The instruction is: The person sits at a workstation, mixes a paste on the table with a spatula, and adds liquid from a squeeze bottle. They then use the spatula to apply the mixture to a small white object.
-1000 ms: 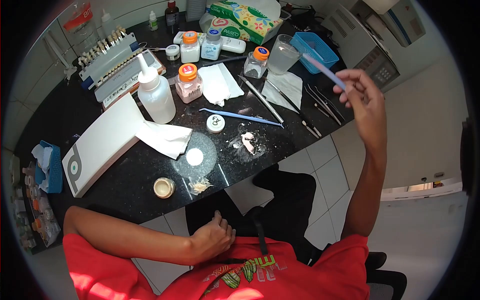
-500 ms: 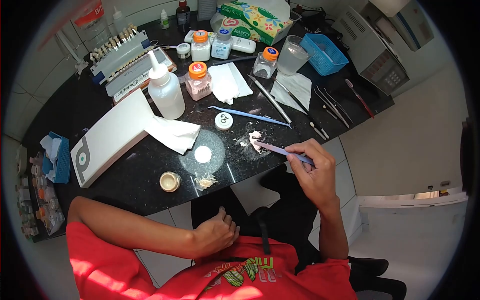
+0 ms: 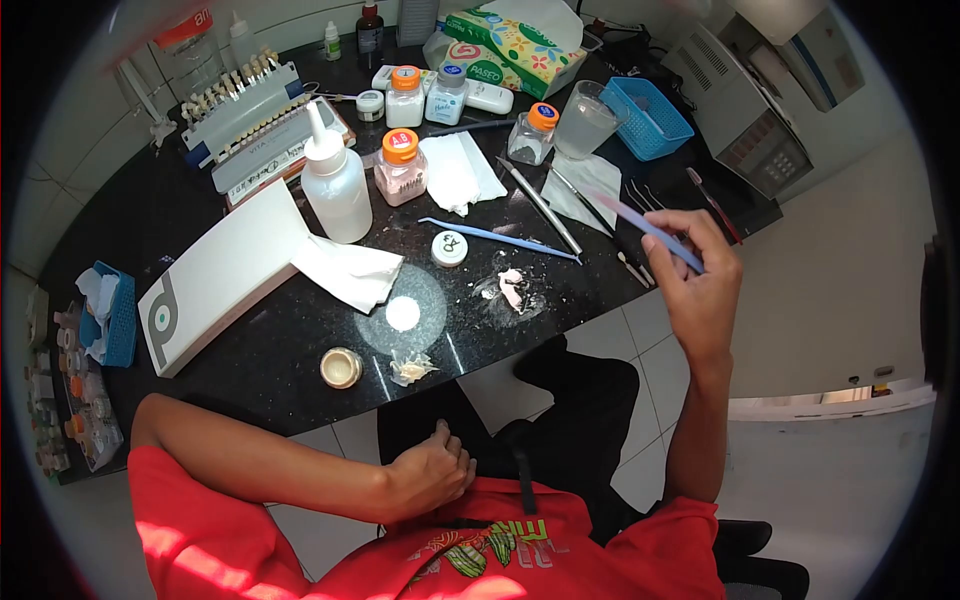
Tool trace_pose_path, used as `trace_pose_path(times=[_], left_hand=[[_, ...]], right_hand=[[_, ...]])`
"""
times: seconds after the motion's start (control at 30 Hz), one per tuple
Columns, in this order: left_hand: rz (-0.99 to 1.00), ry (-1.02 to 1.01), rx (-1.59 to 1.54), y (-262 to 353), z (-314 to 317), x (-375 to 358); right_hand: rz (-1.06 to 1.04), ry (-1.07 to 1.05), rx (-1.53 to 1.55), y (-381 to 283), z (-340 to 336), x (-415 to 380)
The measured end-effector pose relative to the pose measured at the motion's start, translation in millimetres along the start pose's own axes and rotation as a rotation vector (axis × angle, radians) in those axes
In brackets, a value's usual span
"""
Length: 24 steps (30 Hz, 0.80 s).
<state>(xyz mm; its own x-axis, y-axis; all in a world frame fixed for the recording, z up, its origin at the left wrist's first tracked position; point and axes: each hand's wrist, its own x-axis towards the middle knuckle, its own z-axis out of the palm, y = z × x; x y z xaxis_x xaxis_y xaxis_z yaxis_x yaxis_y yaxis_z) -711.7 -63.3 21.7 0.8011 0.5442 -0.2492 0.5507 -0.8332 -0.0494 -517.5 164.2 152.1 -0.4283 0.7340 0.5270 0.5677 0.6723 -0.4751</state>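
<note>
Just smooth, slender purple stick (image 3: 655,232)

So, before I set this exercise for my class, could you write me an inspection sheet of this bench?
Surface: glossy black speckled tabletop, pale residue around the soft pink lump.
Job's things: slender purple stick-like tool, raised clear of the pink lump.
Clutter: white squeeze bottle, orange-capped clear jar of pink powder, long blue double-ended tool, crumpled cream-coloured scraps.
Hands: right hand grips the purple tool; left hand curled at the lap.
Cables: dark, behind the patterned tissue pack; ends hidden.
Surroundings: boxy grey appliance, pale tiled floor.
</note>
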Motion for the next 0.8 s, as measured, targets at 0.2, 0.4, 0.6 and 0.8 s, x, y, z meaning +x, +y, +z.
trace_pose_path(times=[0.2,0.4,0.6,0.8], left_hand=[[0.016,-0.004,-0.007,0,3,0],[0.015,-0.018,-0.019,4,3,0],[0.007,-0.056,-0.026,8,5,1],[0.005,-0.088,-0.047,4,1,3]], right_hand=[[-0.212,-0.06,-0.435,20,-26,116],[-0.445,-0.329,-0.747,30,7,175],[-0.557,-0.137,-0.729,22,-12,154],[-0.186,0.0,-0.202,-12,-24,51]])
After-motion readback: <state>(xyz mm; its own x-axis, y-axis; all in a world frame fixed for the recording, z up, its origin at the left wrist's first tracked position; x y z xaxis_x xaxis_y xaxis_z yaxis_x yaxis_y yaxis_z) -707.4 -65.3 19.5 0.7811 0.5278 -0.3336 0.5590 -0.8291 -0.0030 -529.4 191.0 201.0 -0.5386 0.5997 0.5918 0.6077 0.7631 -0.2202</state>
